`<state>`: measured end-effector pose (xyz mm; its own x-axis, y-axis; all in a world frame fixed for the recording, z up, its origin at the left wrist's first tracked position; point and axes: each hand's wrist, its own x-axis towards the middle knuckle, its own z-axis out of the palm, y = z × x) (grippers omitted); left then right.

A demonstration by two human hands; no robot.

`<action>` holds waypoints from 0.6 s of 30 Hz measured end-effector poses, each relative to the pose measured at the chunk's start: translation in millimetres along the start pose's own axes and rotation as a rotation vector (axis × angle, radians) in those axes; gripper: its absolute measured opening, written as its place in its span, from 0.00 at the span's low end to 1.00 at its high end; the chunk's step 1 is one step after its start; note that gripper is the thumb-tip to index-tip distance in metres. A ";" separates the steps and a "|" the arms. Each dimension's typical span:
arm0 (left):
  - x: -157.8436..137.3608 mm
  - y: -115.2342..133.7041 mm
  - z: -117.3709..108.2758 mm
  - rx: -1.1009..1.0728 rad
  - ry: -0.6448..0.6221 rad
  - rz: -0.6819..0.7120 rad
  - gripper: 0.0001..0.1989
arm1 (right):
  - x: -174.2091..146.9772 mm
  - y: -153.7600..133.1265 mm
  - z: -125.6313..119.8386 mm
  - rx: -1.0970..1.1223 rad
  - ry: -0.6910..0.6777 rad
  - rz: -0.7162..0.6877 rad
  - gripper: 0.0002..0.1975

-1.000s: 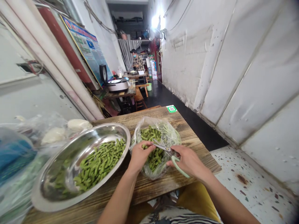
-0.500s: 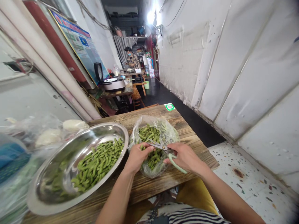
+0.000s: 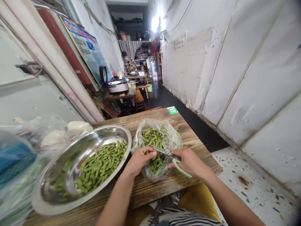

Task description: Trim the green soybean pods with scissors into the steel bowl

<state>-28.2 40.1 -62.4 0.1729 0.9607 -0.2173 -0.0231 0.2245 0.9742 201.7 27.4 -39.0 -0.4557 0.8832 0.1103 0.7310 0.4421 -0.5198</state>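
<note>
My right hand (image 3: 188, 161) is closed around the pale green handles of a pair of scissors (image 3: 166, 153), whose blades point left and stand slightly apart. Between the thumb and fingers of my left hand (image 3: 142, 159) is a green soybean pod (image 3: 146, 152), close to the blade tips. Both hands are over a clear plastic bag (image 3: 172, 138) filled with pods (image 3: 152, 136). To the left, a large oval steel basin (image 3: 54, 166) holds a heap of pods (image 3: 101, 166) on its right side.
The wooden table (image 3: 195, 144) bears a green QR-code sticker (image 3: 172, 110) at its far corner. Plastic bags (image 3: 54, 138) crowd the left side. Farther off, a rice cooker (image 3: 118, 87) stands on another table, and a person (image 3: 130, 66) is behind it. A wall runs along the right.
The whole view has shifted slightly, so things appear a little lower and more to the right. The scissors and the pod stay in my hands. The person in the back leans lower.
</note>
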 end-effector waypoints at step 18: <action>-25.5 12.4 28.8 -0.604 0.063 0.095 0.21 | -6.0 -22.5 -0.8 0.076 0.163 0.057 0.25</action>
<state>-4.5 13.6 -43.0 0.0848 0.9846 -0.1527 -0.5923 0.1731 0.7869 188.4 12.3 -27.2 -0.3221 0.9228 0.2114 0.7102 0.3833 -0.5906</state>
